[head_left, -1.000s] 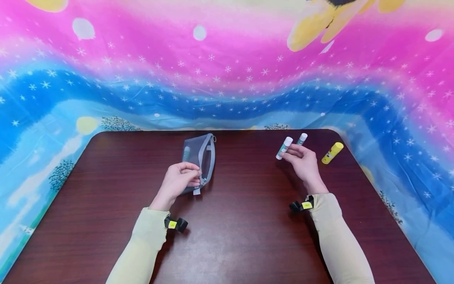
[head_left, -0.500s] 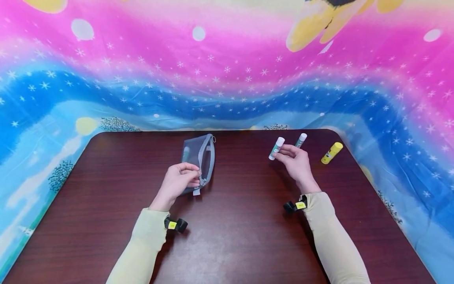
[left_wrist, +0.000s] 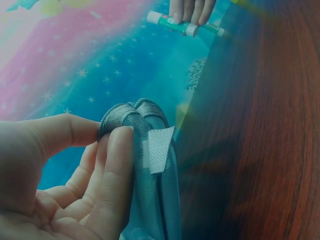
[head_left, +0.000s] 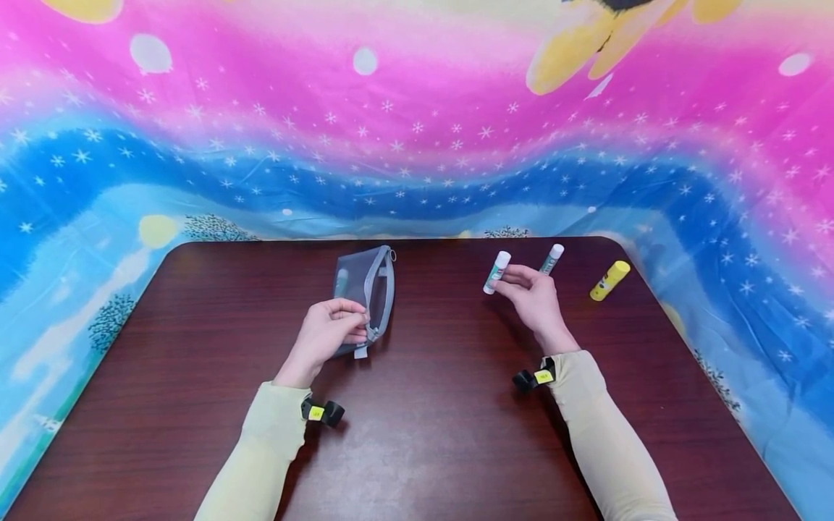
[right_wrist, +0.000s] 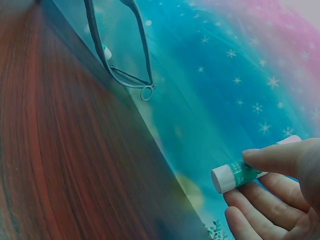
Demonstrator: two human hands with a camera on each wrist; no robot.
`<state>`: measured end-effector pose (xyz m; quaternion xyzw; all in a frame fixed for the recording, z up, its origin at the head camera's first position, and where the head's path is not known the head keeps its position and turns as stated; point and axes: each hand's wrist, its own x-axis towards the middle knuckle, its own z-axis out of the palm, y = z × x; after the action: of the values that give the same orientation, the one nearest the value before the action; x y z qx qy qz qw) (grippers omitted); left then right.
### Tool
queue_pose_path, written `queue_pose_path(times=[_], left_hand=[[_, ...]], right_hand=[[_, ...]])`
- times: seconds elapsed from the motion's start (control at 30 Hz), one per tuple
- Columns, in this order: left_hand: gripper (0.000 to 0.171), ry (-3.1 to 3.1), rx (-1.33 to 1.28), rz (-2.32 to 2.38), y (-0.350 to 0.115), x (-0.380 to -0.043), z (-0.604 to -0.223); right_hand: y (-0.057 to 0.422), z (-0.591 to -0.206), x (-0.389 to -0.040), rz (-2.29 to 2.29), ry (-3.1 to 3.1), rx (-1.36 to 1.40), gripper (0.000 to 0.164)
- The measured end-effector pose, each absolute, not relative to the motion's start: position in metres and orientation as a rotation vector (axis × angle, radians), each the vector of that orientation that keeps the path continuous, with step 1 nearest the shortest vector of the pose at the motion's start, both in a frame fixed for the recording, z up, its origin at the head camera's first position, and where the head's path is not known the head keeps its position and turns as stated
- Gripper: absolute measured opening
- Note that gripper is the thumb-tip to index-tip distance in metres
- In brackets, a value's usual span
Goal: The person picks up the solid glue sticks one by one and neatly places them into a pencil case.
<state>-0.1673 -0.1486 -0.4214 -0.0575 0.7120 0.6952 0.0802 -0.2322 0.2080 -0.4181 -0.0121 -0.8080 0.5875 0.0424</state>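
Observation:
My left hand (head_left: 324, 329) pinches the near edge of a grey mesh zip pouch (head_left: 352, 278) beside its zipper end. The pouch's mouth gapes toward the right, and a green-and-white glue stick (head_left: 342, 282) shows through the mesh. In the left wrist view, thumb and fingers nip the rim of the pouch (left_wrist: 150, 200) near its fabric tab. My right hand (head_left: 536, 300) holds another green-and-white glue stick (head_left: 496, 273) above the table, tilted. The right wrist view shows the thumb pressing this glue stick (right_wrist: 242, 175) against the fingers.
Just behind the right hand stands a further green-and-white glue stick (head_left: 552, 259). A yellow glue stick (head_left: 610, 281) stands farther right, near the edge of the dark wooden table (head_left: 417, 434). A colourful patterned cloth (head_left: 417, 145) hangs around the table's back and sides.
My right hand has moved left toward the pouch with the glue stick in its grip, uncovering more of the glue stick behind it. The left hand and pouch stay in place.

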Motion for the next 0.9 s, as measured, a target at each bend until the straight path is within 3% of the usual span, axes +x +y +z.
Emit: queue_pose_path(times=[0.9], left_hand=[[0.017, 2.136, -0.171, 2.068, -0.148, -0.165, -0.421]], right_hand=[[0.184, -0.42, -0.227, 1.911, -2.44, 0.061, 0.04]])
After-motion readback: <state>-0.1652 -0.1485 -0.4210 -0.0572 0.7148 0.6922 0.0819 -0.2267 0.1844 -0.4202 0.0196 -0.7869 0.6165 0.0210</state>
